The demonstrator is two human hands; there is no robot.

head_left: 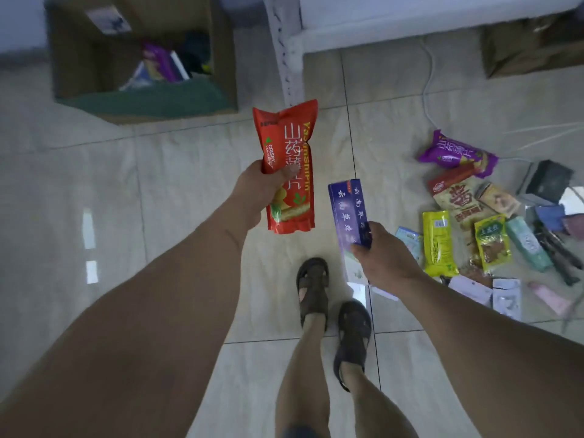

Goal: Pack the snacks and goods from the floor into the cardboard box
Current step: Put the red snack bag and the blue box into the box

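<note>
Head view: red snack bag point(289, 165), gripped mid-air by left hand point(257, 192); purple carton point(349, 216), gripped by right hand point(384, 257). Loose packets on floor point(158, 191), right: purple bag point(456, 150), yellow pouch point(437, 243), green pouch point(491, 243). Pale tile. Cardboard box point(224, 52), upper left, open, holding books and dark items.

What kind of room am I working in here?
Probably a home or dorm room: glossy tiled floor, a white bed-like frame at the top, and an open cardboard box of belongings beside it.
</note>
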